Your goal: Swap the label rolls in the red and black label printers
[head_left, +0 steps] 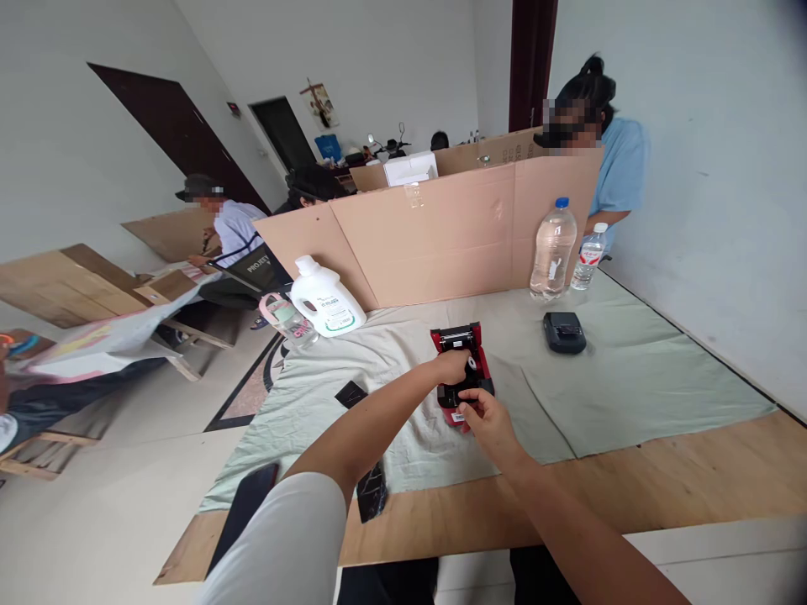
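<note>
The left hand [452, 367] is curling over the middle of a small red printer [462, 374], fingers closed around the white paper roll sitting in its open bay. The right hand [485, 418] is pinching the printer's near end, seemingly bracing it on the green cloth [630, 378]. The lid is standing open beyond the hands, leaving the bay free. Right of them a black device [564, 332] is lying; further off, two water bottles [553, 249] are standing against a cardboard screen [441, 235].
</note>
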A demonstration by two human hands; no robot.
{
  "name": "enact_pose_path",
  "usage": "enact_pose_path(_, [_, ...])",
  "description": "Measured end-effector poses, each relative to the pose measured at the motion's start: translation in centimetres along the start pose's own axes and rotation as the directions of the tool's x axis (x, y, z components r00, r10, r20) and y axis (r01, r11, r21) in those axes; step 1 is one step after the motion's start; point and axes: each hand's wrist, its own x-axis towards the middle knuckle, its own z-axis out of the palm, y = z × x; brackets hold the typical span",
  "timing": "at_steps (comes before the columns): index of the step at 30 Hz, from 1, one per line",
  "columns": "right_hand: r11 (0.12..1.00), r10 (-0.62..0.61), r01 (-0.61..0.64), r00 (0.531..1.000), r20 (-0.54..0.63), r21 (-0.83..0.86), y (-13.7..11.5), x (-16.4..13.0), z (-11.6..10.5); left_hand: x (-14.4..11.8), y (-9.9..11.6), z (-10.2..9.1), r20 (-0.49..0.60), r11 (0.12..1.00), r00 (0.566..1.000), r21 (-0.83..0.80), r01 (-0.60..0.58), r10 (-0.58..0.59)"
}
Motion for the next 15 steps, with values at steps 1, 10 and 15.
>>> enact_pose_path(1, [1.0,0.002,-0.002,1.0,-0.001,0.003,0.0,0.1,0.1,0.0,0.1,-0.1,0.01,1.0,1.0,0.017,0.0,-0.001])
enact_pose_path(10, [1.0,0.002,-0.003,1.0,0.009,0.021,0.1,0.4,0.3,-0.1,1.2,-0.4,0.082,0.989,0.996,0.15,0.011,-0.023])
enact_pose_path(15, [0.999,-0.003,0.003,1.0,0.001,0.033,0.5,0.6,0.3,0.6,0.6,0.6,0.026,0.994,0.999,0.105,-0.035,0.033])
